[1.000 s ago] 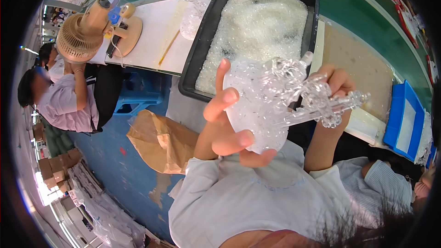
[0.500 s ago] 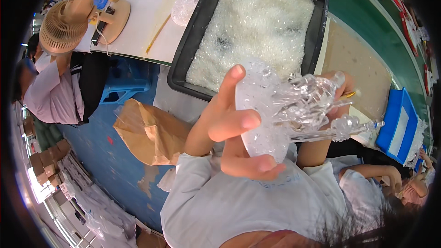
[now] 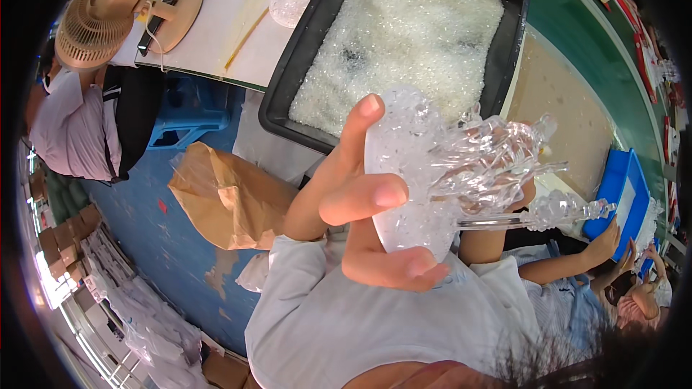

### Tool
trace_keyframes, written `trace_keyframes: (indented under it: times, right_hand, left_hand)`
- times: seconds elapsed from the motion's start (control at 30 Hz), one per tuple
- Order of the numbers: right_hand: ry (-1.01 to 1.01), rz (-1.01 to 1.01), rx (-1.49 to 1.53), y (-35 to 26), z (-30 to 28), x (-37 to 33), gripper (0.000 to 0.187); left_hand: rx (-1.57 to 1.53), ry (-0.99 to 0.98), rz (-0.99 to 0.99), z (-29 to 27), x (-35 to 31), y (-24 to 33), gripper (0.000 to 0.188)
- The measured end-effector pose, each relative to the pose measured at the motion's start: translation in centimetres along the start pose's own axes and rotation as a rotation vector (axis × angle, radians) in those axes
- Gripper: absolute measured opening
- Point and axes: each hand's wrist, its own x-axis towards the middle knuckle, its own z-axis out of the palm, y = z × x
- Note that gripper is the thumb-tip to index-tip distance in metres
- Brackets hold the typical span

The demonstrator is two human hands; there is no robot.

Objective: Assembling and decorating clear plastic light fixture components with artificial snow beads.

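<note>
A clear, shiny figurine (image 3: pixel 486 162) lies tilted on its side in front of me. Its round base (image 3: pixel 407 173) is frosted and speckled with small glittery bits, and a clear stem with a round lamp-like piece (image 3: pixel 551 210) runs alongside it. My left hand (image 3: pixel 367 198) grips the base, fingers and thumb spread round its edge. Most of my right hand (image 3: pixel 528 193) is hidden behind the figurine; only a patch of skin shows, so its fingers cannot be read. Just beyond is a black tray (image 3: pixel 288 94) filled with clear glittering granules (image 3: pixel 404 29).
Another clear piece (image 3: pixel 290 6) and a thin yellow stick (image 3: pixel 246 37) lie on the white table at left, near a beige fan (image 3: pixel 94 25). A brown paper bag (image 3: pixel 227 198) stands beside my left arm. Co-workers sit on both sides; a hand (image 3: pixel 604 245) touches a blue bin (image 3: pixel 621 194).
My right hand has slipped lower behind the figurine, and its gold-tipped thin thing is no longer plain to see. The figurine tilts slightly differently. At right, a co-worker's hand has reached the blue bin.
</note>
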Motion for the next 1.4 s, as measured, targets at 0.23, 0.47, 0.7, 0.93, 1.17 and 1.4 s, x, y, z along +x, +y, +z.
trace_keyframes:
  times: [0.23, 0.47, 0.7, 0.93, 1.17, 1.4]
  right_hand:
    - [-0.090, -0.010, 0.036, -0.4, 1.2, 0.5, 0.022]
    - [-0.205, -0.010, 0.070, -0.8, 1.6, 1.1, 0.018]
    - [-0.009, 0.054, 0.049, -0.1, 0.7, 0.1, 0.014]
    - [-0.193, -0.150, -0.134, -0.6, 0.7, 1.0, 0.017]
    - [-0.349, -0.253, -0.200, -1.6, 1.3, 2.2, 0.020]
    - [-0.185, -0.060, 0.010, -1.5, 2.0, 1.3, 0.023]
  left_hand:
    - [0.013, 0.008, -0.064, -0.6, -0.3, 0.5, 0.029]
    - [-0.047, -0.007, 0.075, -1.2, -0.7, -0.7, 0.028]
    - [-0.044, -0.028, 0.019, -1.7, -0.6, -0.8, 0.024]
    - [-0.046, 0.045, -0.036, -1.0, -1.2, -0.1, 0.022]
    - [0.054, -0.093, -0.031, -0.9, -0.7, 0.3, 0.035]
    - [0.161, 0.158, 0.232, 1.2, -0.8, -0.8, 0.045]
